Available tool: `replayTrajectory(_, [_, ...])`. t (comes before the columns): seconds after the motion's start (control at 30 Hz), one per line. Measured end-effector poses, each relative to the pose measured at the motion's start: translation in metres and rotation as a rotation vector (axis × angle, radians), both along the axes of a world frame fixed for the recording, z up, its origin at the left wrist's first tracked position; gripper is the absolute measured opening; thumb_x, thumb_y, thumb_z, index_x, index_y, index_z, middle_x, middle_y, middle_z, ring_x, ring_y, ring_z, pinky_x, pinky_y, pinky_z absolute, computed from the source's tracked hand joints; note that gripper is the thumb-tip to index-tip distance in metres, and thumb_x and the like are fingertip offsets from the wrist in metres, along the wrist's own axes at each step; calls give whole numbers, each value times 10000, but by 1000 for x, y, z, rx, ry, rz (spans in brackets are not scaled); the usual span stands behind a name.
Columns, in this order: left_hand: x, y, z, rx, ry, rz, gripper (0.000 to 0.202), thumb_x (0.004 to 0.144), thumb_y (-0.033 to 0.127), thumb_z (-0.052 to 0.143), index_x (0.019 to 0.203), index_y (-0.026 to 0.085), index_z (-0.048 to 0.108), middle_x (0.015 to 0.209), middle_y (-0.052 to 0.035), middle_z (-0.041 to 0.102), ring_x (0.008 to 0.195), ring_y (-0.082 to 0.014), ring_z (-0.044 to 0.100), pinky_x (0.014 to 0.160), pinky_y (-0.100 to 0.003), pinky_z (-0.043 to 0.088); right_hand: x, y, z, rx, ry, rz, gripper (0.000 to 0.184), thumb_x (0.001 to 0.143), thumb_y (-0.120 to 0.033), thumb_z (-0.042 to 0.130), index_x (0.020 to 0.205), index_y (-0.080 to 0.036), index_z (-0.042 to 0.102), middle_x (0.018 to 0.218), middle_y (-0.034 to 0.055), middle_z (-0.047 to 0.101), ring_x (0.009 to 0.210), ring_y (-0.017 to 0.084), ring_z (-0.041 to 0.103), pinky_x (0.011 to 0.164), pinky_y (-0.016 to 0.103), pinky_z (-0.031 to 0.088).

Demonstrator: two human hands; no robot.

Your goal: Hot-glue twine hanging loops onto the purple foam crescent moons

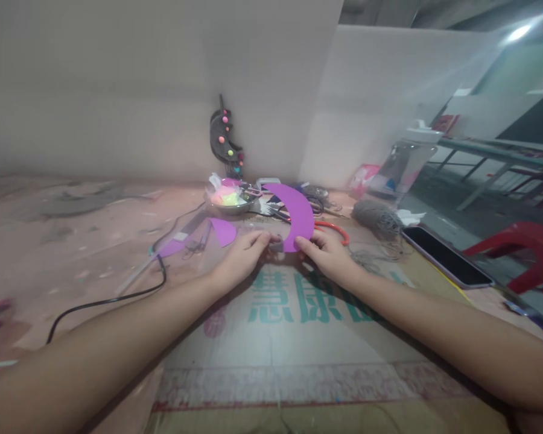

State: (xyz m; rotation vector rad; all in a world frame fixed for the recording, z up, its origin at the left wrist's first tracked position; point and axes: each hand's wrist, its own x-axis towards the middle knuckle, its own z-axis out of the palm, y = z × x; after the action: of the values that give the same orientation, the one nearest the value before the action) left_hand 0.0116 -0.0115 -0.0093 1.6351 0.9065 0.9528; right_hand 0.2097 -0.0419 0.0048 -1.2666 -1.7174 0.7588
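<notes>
A flat purple crescent cutout [301, 211] stands raised above the printed cardboard, its horns pointing left. My right hand [328, 253] pinches its lower edge between thumb and fingers. At the lower horn, my left hand [248, 250] is closed on a short grey band [277, 244] around the tip; it resembles the grey yarn, but blur hides the detail. Purple scraps [224, 231] lie left of my left hand. Beyond my right hand sits a ball of grey yarn [375, 218], with loose strands near it.
A glue gun's black cable [113, 299] crosses the left side. Behind stand a bowl [233, 208] of colourful bits and a dark decorated crescent [221, 138] against the wall. At right are a clear jug [402, 169], a phone [447, 256] and a red stool [525, 253].
</notes>
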Motion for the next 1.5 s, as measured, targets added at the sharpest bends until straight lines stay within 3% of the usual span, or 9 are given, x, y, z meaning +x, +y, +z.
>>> replayTrajectory(0.3, [0,-1,5,106,125,-7,295,842,421,568,892,142,648,790,-33,660,645,-130,567,598,-232,451,0,-2,0,26,17,-22,383,871,-504,504,690,-168,529,599,-19,510,511,102,448,487,235,355])
replayTrajectory(0.5, [1,1,-1,99,109,-18,309,864,424,547,881,143,673,795,-35,679,687,-147,595,611,-239,449,-2,-3,4,-43,-79,19,308,829,-442,553,720,-156,589,655,24,609,588,146,545,540,252,414])
replayTrajectory(0.67, [0,0,-1,148,71,12,300,899,358,514,1092,196,678,997,-43,709,903,-177,633,805,-281,475,-1,-2,4,-34,-78,-27,354,833,-453,531,638,-160,569,586,10,559,523,125,489,500,246,380])
replayTrajectory(0.77, [-1,-3,3,238,116,65,272,858,294,577,1098,221,683,1109,-46,688,1003,-198,612,876,-307,462,-1,-1,4,-44,-37,-25,377,830,-477,528,610,-171,540,558,-5,526,477,111,444,459,241,350])
replayTrajectory(1.07, [-3,-6,7,366,174,104,216,831,260,624,1028,196,684,973,-51,677,868,-181,596,793,-296,462,0,-1,3,-27,-7,-10,373,820,-473,546,615,-162,562,566,12,557,537,130,492,514,252,387])
replayTrajectory(1.5, [-2,-6,8,408,206,87,163,850,269,612,967,174,671,985,-56,672,921,-186,593,828,-302,453,1,-2,4,-25,-70,9,370,841,-470,542,630,-166,560,589,12,567,509,114,466,478,239,355])
